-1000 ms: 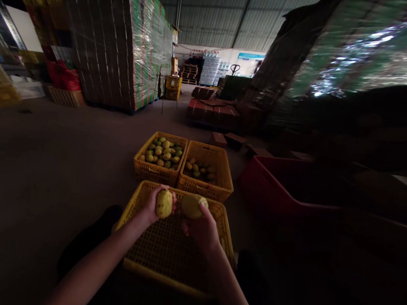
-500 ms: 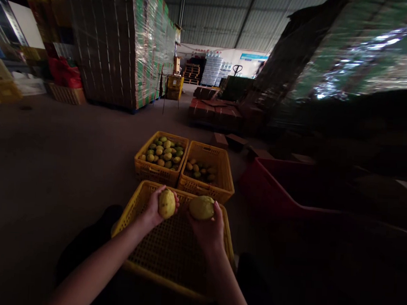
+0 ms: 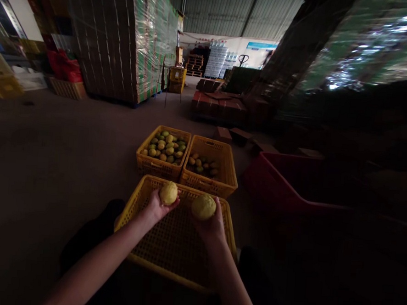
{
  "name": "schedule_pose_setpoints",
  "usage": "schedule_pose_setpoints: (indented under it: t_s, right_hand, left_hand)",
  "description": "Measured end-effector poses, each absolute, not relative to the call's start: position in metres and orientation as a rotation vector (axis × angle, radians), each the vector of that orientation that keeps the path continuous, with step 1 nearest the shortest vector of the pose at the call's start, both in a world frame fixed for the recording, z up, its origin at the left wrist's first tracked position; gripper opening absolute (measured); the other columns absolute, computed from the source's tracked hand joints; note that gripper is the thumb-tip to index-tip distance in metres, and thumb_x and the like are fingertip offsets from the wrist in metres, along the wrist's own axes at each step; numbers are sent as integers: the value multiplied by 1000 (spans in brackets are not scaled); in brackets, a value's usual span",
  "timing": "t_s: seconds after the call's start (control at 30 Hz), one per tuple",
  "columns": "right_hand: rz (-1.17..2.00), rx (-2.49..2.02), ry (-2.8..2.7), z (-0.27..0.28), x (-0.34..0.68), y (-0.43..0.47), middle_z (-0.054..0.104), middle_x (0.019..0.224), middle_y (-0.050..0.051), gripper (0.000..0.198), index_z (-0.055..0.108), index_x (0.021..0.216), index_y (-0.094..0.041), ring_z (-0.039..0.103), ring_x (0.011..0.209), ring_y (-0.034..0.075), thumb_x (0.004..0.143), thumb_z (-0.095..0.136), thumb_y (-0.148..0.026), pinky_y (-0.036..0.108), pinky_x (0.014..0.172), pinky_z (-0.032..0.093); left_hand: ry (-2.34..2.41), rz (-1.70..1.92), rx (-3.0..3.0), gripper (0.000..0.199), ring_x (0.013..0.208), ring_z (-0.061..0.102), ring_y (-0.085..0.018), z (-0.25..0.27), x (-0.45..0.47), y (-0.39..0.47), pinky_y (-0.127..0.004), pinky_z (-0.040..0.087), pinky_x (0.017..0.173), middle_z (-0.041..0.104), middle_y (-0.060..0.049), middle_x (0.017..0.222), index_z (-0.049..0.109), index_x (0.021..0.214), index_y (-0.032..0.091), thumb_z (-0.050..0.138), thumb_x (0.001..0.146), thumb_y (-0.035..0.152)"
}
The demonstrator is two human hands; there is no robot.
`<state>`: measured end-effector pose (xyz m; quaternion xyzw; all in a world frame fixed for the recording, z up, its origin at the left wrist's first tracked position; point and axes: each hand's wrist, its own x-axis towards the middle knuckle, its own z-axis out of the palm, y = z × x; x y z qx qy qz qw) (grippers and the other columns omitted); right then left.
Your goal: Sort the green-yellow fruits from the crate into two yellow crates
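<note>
My left hand (image 3: 159, 204) is closed around a pale yellow fruit (image 3: 169, 193), roundish and guava-like, though its exact kind is unclear. A larger yellow-green fruit (image 3: 204, 207) with uneven skin rests in the curled fingers of my right hand (image 3: 214, 224). Both hands are above a yellow plastic crate (image 3: 175, 276) with a slatted bottom, the fruits a short gap apart. Beyond it, a second yellow crate (image 3: 159, 169) on the left holds many green and yellow fruits (image 3: 169, 151). Beside that, a third crate (image 3: 229, 165) has several fruits (image 3: 204, 164) on its bottom.
A dark red tub (image 3: 273, 184) stands to the right, partly in shadow. Flattened cardboard (image 3: 220, 106) and loose box pieces (image 3: 223, 134) lie farther back. Tall film-wrapped stacks (image 3: 103, 40) rise on both sides. A pallet jack handle (image 3: 242, 59) shows in the background.
Both fruits have turned in my hands and show other sides. My left hand has rolled palm-up and lifted slightly. The view has tilted down a little.
</note>
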<state>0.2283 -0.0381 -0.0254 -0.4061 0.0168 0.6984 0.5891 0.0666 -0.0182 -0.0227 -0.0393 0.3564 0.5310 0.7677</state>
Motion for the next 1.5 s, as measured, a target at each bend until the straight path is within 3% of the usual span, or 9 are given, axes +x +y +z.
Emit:
schedule_pose_setpoints:
  t_s: [0.17, 0.37, 0.53, 0.63, 0.77, 1.1, 1.5]
  right_hand:
    - [1691, -919, 15, -37, 231, -37, 72, 66, 4, 33, 63, 78, -20, 68, 60, 21, 85, 51, -50, 36, 57, 57]
    - [1689, -950, -107, -31, 219, -45, 68, 58, 5, 32, 67, 71, -16, 68, 63, 23, 75, 57, -46, 35, 62, 57]
    - [1327, -1056, -411, -40, 202, -50, 65, 55, -1, 26, 66, 60, -17, 63, 59, 18, 63, 67, -43, 29, 63, 51]
    - [1090, -1055, -667, -39, 200, -56, 67, 60, 0, 26, 68, 60, -17, 60, 61, 16, 67, 64, -42, 28, 64, 47]
    - [1017, -1000, -908, -29, 204, -66, 70, 68, 2, 30, 72, 64, -19, 62, 70, 19, 78, 55, -39, 29, 70, 46]
    - [953, -993, -945, -20, 202, -74, 70, 67, 2, 30, 72, 62, -21, 63, 73, 22, 75, 51, -38, 32, 72, 47]
    - [975, -1013, -824, -33, 205, -66, 71, 69, 1, 33, 70, 63, -20, 64, 72, 20, 78, 45, -35, 29, 74, 47]
  left_hand:
    - [701, 1128, 7, 26, 62, 68, -21, -18, 67, -23, -33, 55, 55, 71, -11, 76, 65, 90, 10, 42, 83, 22]
    - [810, 1246, 97, 33, 55, 64, -17, -20, 77, -31, -29, 53, 57, 66, -5, 59, 64, 69, 12, 41, 86, 30]
    - [853, 1400, 522, 29, 78, 68, -20, -35, 92, -41, -27, 51, 73, 70, -6, 67, 65, 65, 14, 48, 80, 32]
    - [836, 1422, 672, 31, 87, 67, -21, -40, 93, -45, -27, 49, 78, 72, -7, 77, 67, 67, 15, 48, 79, 37]
    - [782, 1405, 809, 34, 92, 67, -25, -34, 87, -48, -31, 50, 79, 73, -9, 79, 66, 64, 16, 47, 80, 39]
    - [832, 1441, 737, 25, 100, 65, -27, -19, 83, -61, -32, 46, 88, 73, -7, 81, 64, 56, 19, 54, 78, 24]
    - [754, 1412, 840, 38, 105, 61, -27, -14, 85, -55, -33, 44, 93, 71, -9, 86, 65, 62, 18, 43, 84, 38]
